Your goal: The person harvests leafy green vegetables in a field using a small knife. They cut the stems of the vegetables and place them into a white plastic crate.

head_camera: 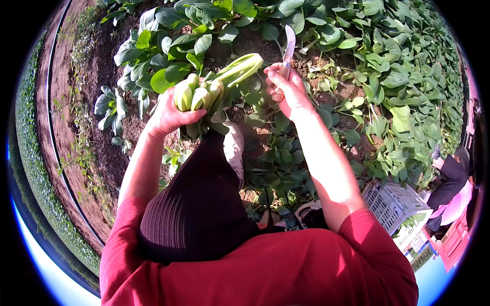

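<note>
My left hand is closed around several heads of a leafy green like bok choy, their pale stem bases turned up and their leaves hanging below. One more pale green stalk bunch juts out from them to the right, towards my right hand. In my right hand is the wooden-looking handle of a small knife, its curved blade pointing away from me. The knife and the greens are apart. Rooted leafy plants stand in the soil just beyond my left hand.
Dense leafy greens cover the right side. White plastic crates stand at the lower right, beside a crouching person and a red crate. A dark hose or pipe runs along bare soil at left. My shoe is among the plants.
</note>
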A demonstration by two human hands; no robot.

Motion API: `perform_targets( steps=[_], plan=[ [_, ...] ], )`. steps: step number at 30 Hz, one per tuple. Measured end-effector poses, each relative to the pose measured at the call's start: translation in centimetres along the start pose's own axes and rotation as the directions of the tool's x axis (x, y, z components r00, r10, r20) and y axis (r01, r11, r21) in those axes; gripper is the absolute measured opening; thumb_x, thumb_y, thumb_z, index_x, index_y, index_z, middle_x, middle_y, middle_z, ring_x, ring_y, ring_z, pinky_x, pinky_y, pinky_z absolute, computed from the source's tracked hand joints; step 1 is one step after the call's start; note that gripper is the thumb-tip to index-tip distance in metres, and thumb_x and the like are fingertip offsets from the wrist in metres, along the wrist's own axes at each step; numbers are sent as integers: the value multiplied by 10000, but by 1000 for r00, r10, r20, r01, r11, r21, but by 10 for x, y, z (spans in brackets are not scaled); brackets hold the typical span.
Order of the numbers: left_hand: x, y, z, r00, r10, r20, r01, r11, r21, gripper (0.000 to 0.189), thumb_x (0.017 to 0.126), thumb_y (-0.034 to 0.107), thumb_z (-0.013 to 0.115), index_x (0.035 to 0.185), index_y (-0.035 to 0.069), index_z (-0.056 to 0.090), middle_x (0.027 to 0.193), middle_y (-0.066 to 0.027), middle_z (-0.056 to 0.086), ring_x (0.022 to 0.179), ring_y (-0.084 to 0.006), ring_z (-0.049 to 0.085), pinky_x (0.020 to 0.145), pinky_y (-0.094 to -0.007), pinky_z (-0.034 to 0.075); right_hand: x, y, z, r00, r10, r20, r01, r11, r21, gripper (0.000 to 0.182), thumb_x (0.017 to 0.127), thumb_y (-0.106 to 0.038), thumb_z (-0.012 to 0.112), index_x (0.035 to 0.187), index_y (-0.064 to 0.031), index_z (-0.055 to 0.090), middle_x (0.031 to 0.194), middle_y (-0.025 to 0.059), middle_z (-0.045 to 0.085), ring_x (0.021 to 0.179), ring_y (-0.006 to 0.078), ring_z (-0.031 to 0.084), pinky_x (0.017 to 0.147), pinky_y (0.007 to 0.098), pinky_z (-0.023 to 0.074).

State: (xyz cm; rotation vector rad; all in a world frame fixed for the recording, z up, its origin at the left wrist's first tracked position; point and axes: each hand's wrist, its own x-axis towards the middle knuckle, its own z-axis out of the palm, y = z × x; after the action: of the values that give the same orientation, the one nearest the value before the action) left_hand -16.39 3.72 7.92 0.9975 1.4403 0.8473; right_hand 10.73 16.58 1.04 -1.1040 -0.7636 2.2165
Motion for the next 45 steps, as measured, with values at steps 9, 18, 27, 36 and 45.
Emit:
perform_targets(
  steps=[9, 18, 27, 36, 45],
  plan=[
    [-2, -11, 28, 986, -108, 127, 139, 953, -270, 667, 691, 135, 844, 1277, 23, 545, 1143, -30, 619, 1050, -124, 562, 968, -301, 444, -26, -46, 26, 985, -148, 92, 156, 984, -83, 283, 864, -33, 710, 1134, -56, 628, 854, -21, 581, 595, 17, 450, 474, 159, 342],
    [5, -7, 42, 987, -21, 162, 83, 918, -387, 705, 725, 152, 827, 1344, 32, 512, 1228, -49, 604, 1113, -135, 557, 1011, -309, 428, -44, -60, 28, 977, -186, 100, 205, 951, -233, 335, 830, -19, 733, 1143, -38, 614, 857, -8, 607, 600, 35, 479, 491, 171, 359],
    [16, 21, 62, 981, 3, 191, 73, 917, -392, 670, 755, 136, 808, 1330, 28, 482, 1202, -61, 585, 1111, -153, 545, 1004, -322, 423, -62, -41, 51, 980, -189, -64, 134, 858, -496, 248, 886, -65, 698, 1125, -37, 638, 981, 11, 667, 823, 87, 628, 716, 239, 520],
    [20, -7, 57, 960, -88, 265, 251, 687, -682, 589, 790, 140, 760, 1304, -11, 514, 1181, -92, 614, 1086, -186, 596, 982, -346, 474, -32, -27, 47, 967, -253, 22, 214, 767, -604, 261, 824, -117, 754, 1055, -51, 652, 929, 0, 675, 844, 109, 618, 792, 293, 499],
    [19, -35, 39, 937, -50, 345, 299, 624, -722, 750, 707, 155, 756, 1382, 0, 469, 1288, -128, 594, 1185, -232, 569, 1061, -383, 417, -42, -54, 58, 972, 78, 224, 75, 795, -602, 278, 830, -73, 744, 1090, -47, 650, 882, -35, 634, 729, 41, 551, 642, 203, 456]
  ],
)
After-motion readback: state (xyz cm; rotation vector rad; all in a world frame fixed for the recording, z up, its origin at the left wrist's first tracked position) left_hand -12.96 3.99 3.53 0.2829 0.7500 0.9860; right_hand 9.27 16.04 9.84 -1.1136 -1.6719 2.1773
